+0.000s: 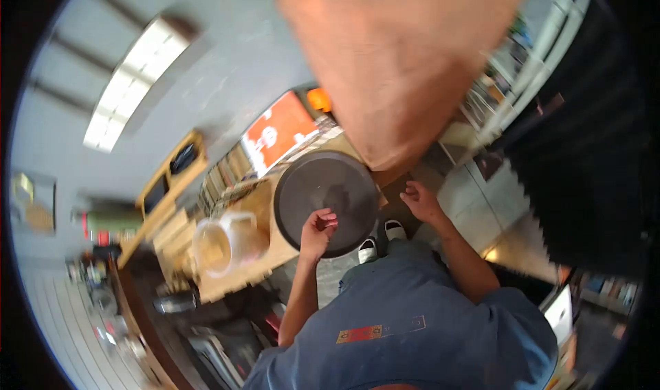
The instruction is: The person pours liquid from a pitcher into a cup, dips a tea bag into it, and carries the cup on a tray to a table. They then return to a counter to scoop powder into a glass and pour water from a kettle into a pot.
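Observation:
A dark round disc (323, 191) lies flat on a wooden table (258, 266) in front of me. My left hand (320, 228) hovers over the disc's near rim with its fingers curled in, and nothing shows inside them. My right hand (419, 201) is just off the disc's right edge, with its fingers loosely apart and nothing in it. Both forearms are bare and reach out from my blue shirt (412, 321). My two white-toed shoes (381, 239) show on the floor between my arms.
A clear plastic tub (227, 242) stands on the table left of the disc. An orange sign (278, 132) and shelves (509, 81) lie beyond. A large blurred orange-brown shape (399, 60) fills the top of the view. Clutter lines the lower left.

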Motion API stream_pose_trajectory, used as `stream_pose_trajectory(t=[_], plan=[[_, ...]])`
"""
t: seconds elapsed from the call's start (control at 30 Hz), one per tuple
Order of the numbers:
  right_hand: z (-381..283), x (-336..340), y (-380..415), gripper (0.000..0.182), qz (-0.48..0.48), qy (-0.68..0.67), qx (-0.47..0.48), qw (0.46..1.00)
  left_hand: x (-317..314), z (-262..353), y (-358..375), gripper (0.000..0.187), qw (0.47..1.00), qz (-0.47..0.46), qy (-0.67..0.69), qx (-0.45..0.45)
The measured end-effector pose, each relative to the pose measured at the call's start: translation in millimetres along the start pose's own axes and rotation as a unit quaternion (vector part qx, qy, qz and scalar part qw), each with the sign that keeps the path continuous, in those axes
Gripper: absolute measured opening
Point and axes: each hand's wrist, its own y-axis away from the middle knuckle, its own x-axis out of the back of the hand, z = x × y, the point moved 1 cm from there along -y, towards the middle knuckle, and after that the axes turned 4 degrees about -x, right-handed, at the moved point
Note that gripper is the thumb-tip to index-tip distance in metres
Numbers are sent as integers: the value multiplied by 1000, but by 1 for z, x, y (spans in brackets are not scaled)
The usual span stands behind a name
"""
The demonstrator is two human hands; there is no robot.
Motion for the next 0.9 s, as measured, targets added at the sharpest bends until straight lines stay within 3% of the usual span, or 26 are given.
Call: stream_pose_trajectory(t=[0.17, 0.27, 0.37, 0.43, 0.53, 0.7, 0.9], plan=[[16, 50, 68, 49, 119, -20, -78, 990, -64, 26, -22, 39, 991, -134, -8, 13], [32, 82, 101, 43, 175, -98, -66, 977, -112, 33, -32, 40, 978, -210, 8, 21], [51, 119, 130, 36, 254, -186, -28, 949, -165, 36, -43, 41, 954, -300, -26, 13], [72, 143, 143, 33, 341, -266, -1, 902, -203, 39, -50, 41, 940, -335, -57, 4], [91, 189, 171, 31, 405, -291, -31, 866, -267, 31, -61, 42, 917, -388, -92, 0], [145, 279, 211, 29, 511, -267, -38, 816, -399, 17, -67, 42, 888, -440, -121, 61], [169, 392, 285, 28, 643, -200, -81, 735, -574, 38, -35, 42, 825, -550, -128, 32]])
